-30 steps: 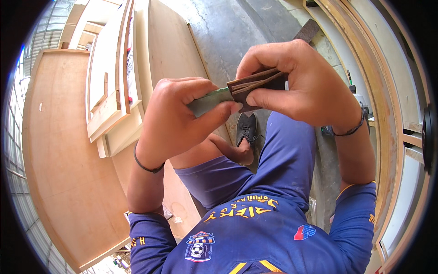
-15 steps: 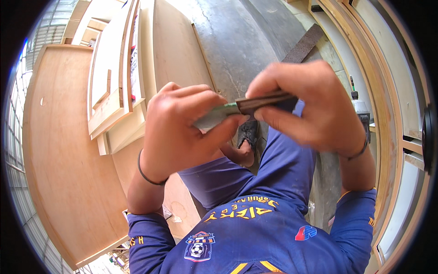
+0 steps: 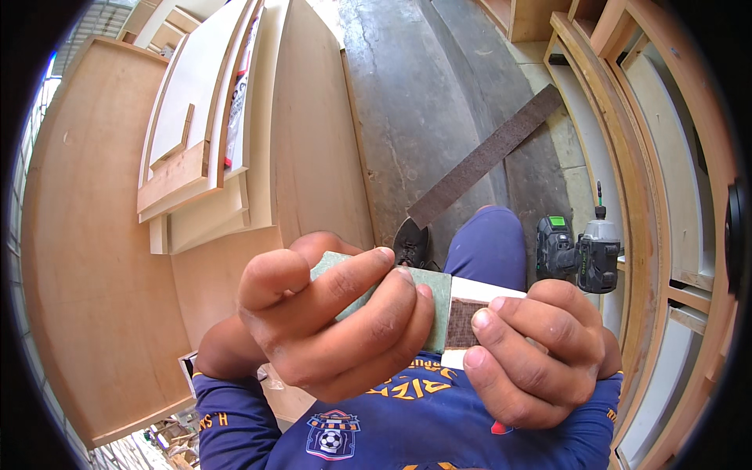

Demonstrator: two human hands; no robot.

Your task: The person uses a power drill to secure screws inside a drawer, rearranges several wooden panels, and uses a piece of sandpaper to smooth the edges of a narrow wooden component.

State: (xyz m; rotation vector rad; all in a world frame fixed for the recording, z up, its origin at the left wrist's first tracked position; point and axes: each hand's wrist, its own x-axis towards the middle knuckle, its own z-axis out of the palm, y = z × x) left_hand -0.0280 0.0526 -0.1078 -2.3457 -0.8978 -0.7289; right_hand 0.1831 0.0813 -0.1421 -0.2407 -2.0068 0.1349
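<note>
My left hand (image 3: 345, 329) is closed around a flat green rectangular piece (image 3: 441, 301), its fingers lying across the face. My right hand (image 3: 548, 348) pinches a small flat piece with a dark brown woven-looking patch (image 3: 460, 323) and white borders. The two pieces meet edge to edge in front of my chest, the brown and white one on the right. What they are made of, I cannot tell. Fingers hide the outer ends of both.
A long brown strip (image 3: 489, 153) lies slantwise on the grey floor (image 3: 392, 102), its near end by my shoe (image 3: 411, 241). Two cordless power tools (image 3: 599, 251) stand at the right, beside wooden frames (image 3: 630, 149). Plywood panels (image 3: 94, 219) and a pale wooden box (image 3: 317, 117) fill the left.
Both hands have come lower and turned, so the pieces' broad faces now show instead of their thin edges. The view has shifted, revealing more of the brown strip and the power tools.
</note>
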